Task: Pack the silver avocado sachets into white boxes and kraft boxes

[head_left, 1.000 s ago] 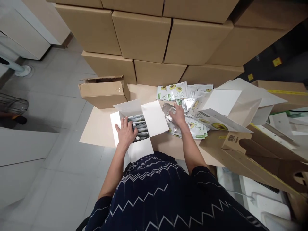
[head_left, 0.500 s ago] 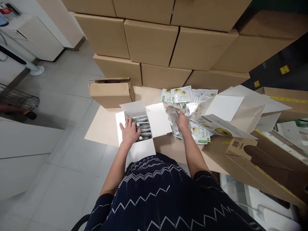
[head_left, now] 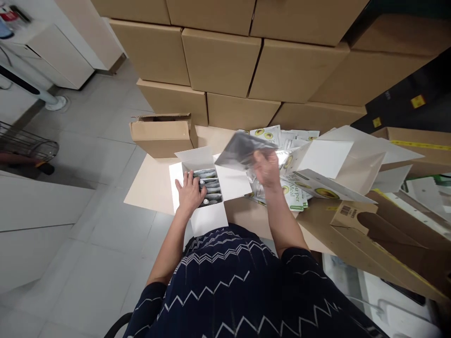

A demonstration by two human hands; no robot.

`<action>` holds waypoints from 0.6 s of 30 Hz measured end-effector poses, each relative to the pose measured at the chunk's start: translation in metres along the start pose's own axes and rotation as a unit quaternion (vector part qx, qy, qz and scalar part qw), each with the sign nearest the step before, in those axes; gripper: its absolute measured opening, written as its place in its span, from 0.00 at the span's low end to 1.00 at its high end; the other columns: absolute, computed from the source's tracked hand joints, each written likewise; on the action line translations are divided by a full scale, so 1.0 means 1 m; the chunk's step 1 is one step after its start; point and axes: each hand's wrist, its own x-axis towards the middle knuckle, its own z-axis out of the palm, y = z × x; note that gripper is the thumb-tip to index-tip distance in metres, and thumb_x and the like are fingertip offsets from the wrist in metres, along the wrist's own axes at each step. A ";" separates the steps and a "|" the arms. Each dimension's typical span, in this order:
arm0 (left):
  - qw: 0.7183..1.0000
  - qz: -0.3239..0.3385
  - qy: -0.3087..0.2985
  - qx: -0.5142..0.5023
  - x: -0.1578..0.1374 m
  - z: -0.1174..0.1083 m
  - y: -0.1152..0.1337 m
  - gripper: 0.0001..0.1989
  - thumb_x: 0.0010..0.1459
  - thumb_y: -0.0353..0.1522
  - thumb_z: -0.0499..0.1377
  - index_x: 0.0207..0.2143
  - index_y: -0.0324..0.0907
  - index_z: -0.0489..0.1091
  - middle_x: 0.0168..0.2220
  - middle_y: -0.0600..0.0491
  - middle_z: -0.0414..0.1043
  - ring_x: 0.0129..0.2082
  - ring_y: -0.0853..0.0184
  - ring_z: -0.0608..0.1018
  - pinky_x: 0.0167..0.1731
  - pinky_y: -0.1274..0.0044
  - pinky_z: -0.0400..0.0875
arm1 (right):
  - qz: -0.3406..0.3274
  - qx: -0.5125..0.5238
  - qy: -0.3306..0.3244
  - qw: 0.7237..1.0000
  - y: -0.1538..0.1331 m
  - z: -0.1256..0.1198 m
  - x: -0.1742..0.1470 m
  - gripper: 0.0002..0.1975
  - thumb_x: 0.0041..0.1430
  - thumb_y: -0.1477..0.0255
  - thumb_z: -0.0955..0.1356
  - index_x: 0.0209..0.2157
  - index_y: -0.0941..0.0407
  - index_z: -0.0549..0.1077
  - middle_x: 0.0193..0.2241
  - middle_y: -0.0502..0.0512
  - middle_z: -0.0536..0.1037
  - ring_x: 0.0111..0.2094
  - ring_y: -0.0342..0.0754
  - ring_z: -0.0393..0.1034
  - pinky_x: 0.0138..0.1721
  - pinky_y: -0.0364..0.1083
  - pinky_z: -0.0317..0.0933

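A white box (head_left: 211, 219) with its flaps spread stands on the table in front of me, and several pouches (head_left: 210, 182) are packed upright inside it. My left hand (head_left: 190, 191) rests over the box's left side, fingers spread and touching the pouches' edges. In my right hand (head_left: 267, 168) is a silver pouch (head_left: 239, 151), gripped by one edge and blurred by motion. It hangs over the box's right flap. Beneath and behind that hand lies a loose pile of avocado-printed pouches (head_left: 291, 191), partly hidden by the hand and forearm.
Stacked brown cartons (head_left: 221, 61) form a wall behind the table (head_left: 148, 183). A small brown box (head_left: 162, 136) stands at the back left. An open printed white carton (head_left: 331, 159) leans at the right, above an open cardboard box (head_left: 391, 234).
My right hand has lifted the silver pouch from the pile and swung it up and left toward the white box. My left hand has stayed in place.
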 end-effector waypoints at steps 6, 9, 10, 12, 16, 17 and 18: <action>1.000 -0.003 0.001 -0.001 0.000 -0.002 0.002 0.23 0.63 0.40 0.50 0.56 0.40 0.68 0.70 0.39 0.54 0.71 0.47 0.53 0.64 0.41 0.46 | 0.029 -0.039 -0.138 0.989 0.032 0.074 -0.008 0.17 0.51 0.57 0.74 0.38 0.53 0.75 0.34 0.49 0.80 0.38 0.46 0.74 0.46 0.49 0.69; 1.000 -0.004 0.001 0.003 -0.001 -0.003 0.003 0.23 0.63 0.40 0.50 0.56 0.40 0.68 0.70 0.40 0.54 0.71 0.48 0.53 0.64 0.41 0.47 | 0.044 -0.034 -0.157 0.986 0.054 0.091 -0.003 0.17 0.52 0.57 0.73 0.38 0.54 0.74 0.35 0.50 0.79 0.38 0.46 0.72 0.46 0.48 0.67; 1.000 -0.005 0.000 0.004 -0.001 -0.003 0.003 0.23 0.63 0.40 0.50 0.56 0.40 0.68 0.70 0.40 0.53 0.71 0.48 0.53 0.64 0.41 0.47 | 0.049 -0.038 -0.161 0.985 0.061 0.093 -0.002 0.17 0.52 0.58 0.72 0.38 0.54 0.73 0.34 0.50 0.79 0.37 0.46 0.72 0.46 0.48 0.67; 1.000 -0.007 -0.005 0.005 -0.001 -0.003 0.003 0.23 0.63 0.40 0.50 0.56 0.40 0.68 0.70 0.40 0.53 0.72 0.48 0.53 0.64 0.41 0.47 | 0.057 -0.064 -0.169 0.982 0.075 0.093 -0.001 0.16 0.51 0.59 0.71 0.37 0.54 0.72 0.34 0.50 0.77 0.37 0.47 0.71 0.45 0.47 0.66; 1.000 -0.010 -0.012 0.000 -0.001 -0.003 0.003 0.23 0.63 0.40 0.50 0.57 0.40 0.67 0.70 0.40 0.53 0.72 0.48 0.52 0.64 0.42 0.46 | 0.062 -0.192 -0.223 0.954 0.084 0.084 0.002 0.12 0.53 0.66 0.66 0.39 0.55 0.71 0.36 0.50 0.77 0.39 0.48 0.70 0.46 0.46 0.64; 1.000 -0.010 -0.012 -0.002 -0.001 -0.003 0.003 0.23 0.63 0.40 0.50 0.57 0.40 0.67 0.70 0.40 0.53 0.72 0.48 0.52 0.64 0.42 0.45 | 0.062 -0.231 -0.248 0.939 0.082 0.082 0.003 0.13 0.52 0.69 0.65 0.40 0.56 0.72 0.38 0.50 0.77 0.41 0.48 0.71 0.47 0.46 0.64; 1.000 -0.011 -0.011 -0.004 -0.001 -0.002 0.003 0.23 0.63 0.40 0.50 0.57 0.41 0.67 0.70 0.41 0.53 0.72 0.48 0.52 0.65 0.42 0.45 | 0.063 -0.268 -0.278 0.920 0.078 0.081 0.005 0.14 0.52 0.72 0.64 0.41 0.56 0.73 0.39 0.51 0.78 0.42 0.48 0.71 0.47 0.45 0.63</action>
